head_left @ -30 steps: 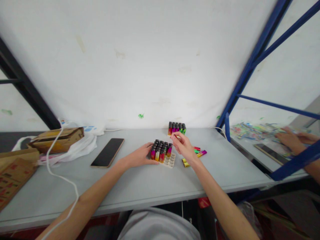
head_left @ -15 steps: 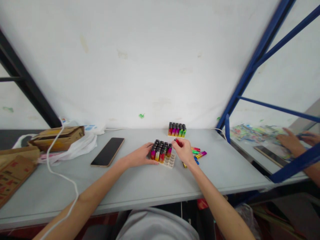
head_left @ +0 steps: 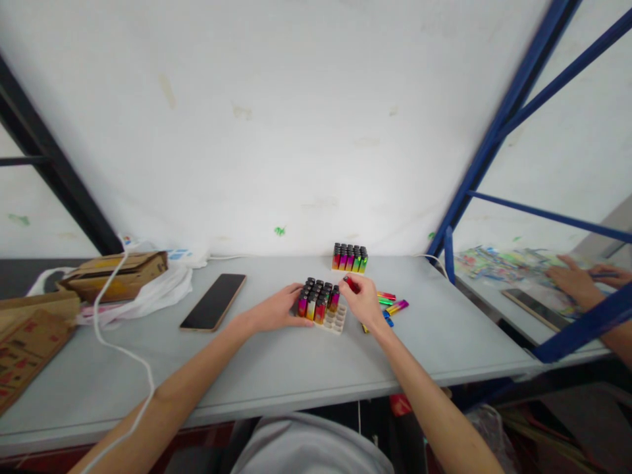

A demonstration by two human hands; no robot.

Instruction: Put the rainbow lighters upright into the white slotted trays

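Observation:
A white tray (head_left: 338, 320) with round holes stands on the table before me, its left part filled with upright, shiny coloured lighters (head_left: 312, 304) with black tops. My left hand (head_left: 279, 307) grips the tray's left side, thumb at the front and fingers behind the lighters. Pinched in my right hand (head_left: 363, 299), just above the tray's back right side, is a red lighter (head_left: 351, 284) with a dark top; my fingers hide part of it. Several loose lighters (head_left: 396, 307) lie on the table to the right of that hand.
Against the wall stands a second full lighter tray (head_left: 349, 258). A phone (head_left: 213, 302) lies to the left, near cardboard boxes (head_left: 116, 274) and a white cable (head_left: 121, 343). A blue metal frame (head_left: 449, 247) rises at the right; beyond it are another person's hands (head_left: 575, 283).
My right hand and the red lighter have barely shifted beside the tray. My left hand keeps its place. The other person's hands have moved slightly.

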